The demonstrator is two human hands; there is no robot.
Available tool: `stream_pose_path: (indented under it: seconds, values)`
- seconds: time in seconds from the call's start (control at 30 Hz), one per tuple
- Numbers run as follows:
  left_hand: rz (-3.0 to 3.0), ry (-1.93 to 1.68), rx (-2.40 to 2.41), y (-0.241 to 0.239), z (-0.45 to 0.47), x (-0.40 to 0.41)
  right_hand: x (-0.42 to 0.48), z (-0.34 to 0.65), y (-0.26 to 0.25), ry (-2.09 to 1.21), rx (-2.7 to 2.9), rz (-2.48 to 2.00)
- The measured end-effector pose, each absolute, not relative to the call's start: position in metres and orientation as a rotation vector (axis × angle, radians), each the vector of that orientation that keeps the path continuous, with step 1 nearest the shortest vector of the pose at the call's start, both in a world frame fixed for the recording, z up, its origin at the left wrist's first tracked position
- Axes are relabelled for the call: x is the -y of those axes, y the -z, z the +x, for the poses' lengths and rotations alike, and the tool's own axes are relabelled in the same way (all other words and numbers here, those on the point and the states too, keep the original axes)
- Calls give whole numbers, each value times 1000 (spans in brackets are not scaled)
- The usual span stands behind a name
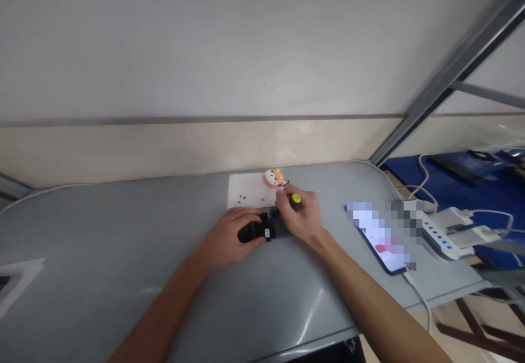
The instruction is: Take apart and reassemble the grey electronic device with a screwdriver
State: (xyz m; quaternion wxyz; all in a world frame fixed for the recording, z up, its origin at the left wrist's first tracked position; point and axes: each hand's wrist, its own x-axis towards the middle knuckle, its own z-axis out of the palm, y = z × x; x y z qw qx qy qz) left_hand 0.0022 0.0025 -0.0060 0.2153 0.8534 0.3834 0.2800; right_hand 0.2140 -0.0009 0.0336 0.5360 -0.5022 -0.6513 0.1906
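Note:
My left hand rests on the grey table with its fingers curled round the left end of a small black device. My right hand is closed on a screwdriver with a yellow handle, held upright over the device's right end. Behind the hands lies a white sheet with several tiny dark screws on it. An orange and white cartoon keyring charm sits at the sheet's far right corner.
A phone with a lit screen lies to the right, a white cable running from it off the table's front edge. A white power strip with plugs and cables sits beyond it. The wall stands just behind the table. A blue surface lies far right.

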Motion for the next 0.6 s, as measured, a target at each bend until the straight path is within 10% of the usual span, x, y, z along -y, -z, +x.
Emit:
stream_pose_path:
  seconds: [0.6]
  values:
    - [2390, -691, -1084, 8, 2, -4, -11, 206, -58, -710, 1900, -1075]
